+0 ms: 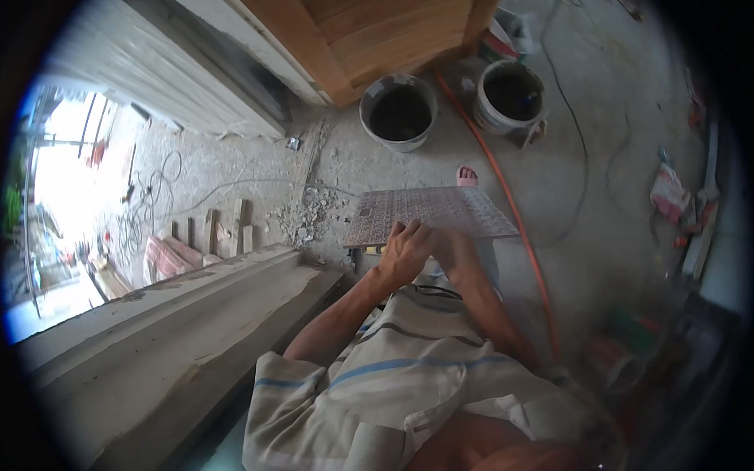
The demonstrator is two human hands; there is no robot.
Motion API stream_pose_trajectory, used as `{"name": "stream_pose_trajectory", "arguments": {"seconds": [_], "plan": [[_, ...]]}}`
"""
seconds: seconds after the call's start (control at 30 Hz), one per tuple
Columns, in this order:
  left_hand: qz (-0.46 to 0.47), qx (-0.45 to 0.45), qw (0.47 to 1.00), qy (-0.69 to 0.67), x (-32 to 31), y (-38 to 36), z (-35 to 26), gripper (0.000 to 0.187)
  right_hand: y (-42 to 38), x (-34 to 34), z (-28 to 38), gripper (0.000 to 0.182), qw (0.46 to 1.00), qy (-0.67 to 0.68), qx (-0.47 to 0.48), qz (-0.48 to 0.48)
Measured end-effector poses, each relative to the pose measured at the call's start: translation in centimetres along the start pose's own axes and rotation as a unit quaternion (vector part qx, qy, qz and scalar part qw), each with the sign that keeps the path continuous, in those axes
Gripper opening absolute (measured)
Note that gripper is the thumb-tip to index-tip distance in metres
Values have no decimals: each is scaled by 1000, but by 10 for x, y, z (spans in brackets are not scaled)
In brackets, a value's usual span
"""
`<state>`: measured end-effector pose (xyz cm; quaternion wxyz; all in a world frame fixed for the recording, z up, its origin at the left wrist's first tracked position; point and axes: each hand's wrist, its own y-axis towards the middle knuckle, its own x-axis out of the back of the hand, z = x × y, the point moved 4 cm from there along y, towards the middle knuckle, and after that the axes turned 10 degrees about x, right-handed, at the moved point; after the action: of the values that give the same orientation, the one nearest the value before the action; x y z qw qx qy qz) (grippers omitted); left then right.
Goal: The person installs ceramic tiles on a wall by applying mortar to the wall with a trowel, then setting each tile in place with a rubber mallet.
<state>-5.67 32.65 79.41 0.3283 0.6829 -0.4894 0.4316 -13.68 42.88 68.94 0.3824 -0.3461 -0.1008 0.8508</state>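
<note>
A flat rectangular tile [432, 214] with a fine raised grid pattern, reddish to grey, is in front of my waist. At its near edge, my left hand [406, 251] has its fingers curled against the tile. Close beside it is my right hand [452, 252], smeared by motion, so its fingers do not show clearly. Something small and yellow [373, 250] peeks out under the tile's near left edge. Past the far edge, the toes of a foot in a pink sandal [467, 176] show on the floor.
Two buckets with dark insides, one [399, 113] and another [509, 96], stand ahead near a wooden door [381, 19]. An orange hose [503, 176] runs along the floor to my right. Rubble [307, 214] and wood offcuts [240, 225] lie left, beyond a ledge [202, 332].
</note>
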Motion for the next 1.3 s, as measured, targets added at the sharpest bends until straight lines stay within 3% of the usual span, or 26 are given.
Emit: {"name": "stream_pose_trajectory", "arguments": {"seconds": [0.07,0.1,0.13,0.2,0.23,0.37,0.43,0.47,0.5,0.57,0.6,0.67,0.8,0.87,0.93,1.0,1.07,1.1,1.13,1.2,1.23,1.27,1.3], "plan": [[17,84,996,-31,-29,28,22,40,42,0,13,17,976,146,-160,-19],[23,111,993,-39,-54,37,21,40,74,17,7,20,983,98,-141,66],[5,168,985,-30,-76,59,42,42,115,21,13,20,980,100,-152,78],[13,226,974,-15,-102,99,77,45,171,28,15,23,969,-116,-113,185],[5,261,965,-20,-114,120,87,46,201,36,15,27,955,-161,-135,209],[-17,342,938,-51,-152,206,150,48,317,53,11,26,953,-121,-157,231],[-26,368,928,-58,-167,235,174,48,363,44,18,24,860,-337,-27,382],[-41,381,922,-50,-173,247,189,47,391,52,-5,24,860,-336,-35,382],[-55,394,916,-42,-180,252,201,45,412,70,-41,23,894,-271,-45,353],[-60,407,911,-32,-198,267,228,44,436,63,-46,23,942,-66,-97,314],[-77,410,909,-20,-207,274,239,42,446,59,-48,23,943,-66,-102,309],[-65,425,902,-31,-231,291,267,41,478,65,-67,25,936,82,-314,138],[-21,421,907,-7,-272,285,276,41,491,96,-106,27,928,78,-335,144],[-22,423,906,-11,-298,282,281,40,481,107,-119,22,940,45,-328,86],[6,409,912,-14,-316,276,284,41,472,121,-134,19,928,78,-361,-42],[98,430,897,45,-337,268,284,45,470,122,-140,17,927,124,-342,-92],[87,434,896,27,-335,274,270,47,474,129,-138,19,929,28,-355,-99],[64,462,885,21,-329,278,262,48,472,186,-241,18,971,-166,-100,143],[71,451,889,20,-323,286,248,48,465,157,-177,17,927,64,-369,-1],[81,503,860,-38,-306,309,226,51,450,170,-152,18,915,-5,-397,67],[40,469,882,-15,-295,339,206,38,444,176,-121,18,920,-25,-386,69],[42,465,884,-11,-296,367,188,38,436,184,-83,19,922,-45,-377,74],[31,458,880,-125,-305,398,172,29,431,201,-51,25,946,-116,-269,138]]}}
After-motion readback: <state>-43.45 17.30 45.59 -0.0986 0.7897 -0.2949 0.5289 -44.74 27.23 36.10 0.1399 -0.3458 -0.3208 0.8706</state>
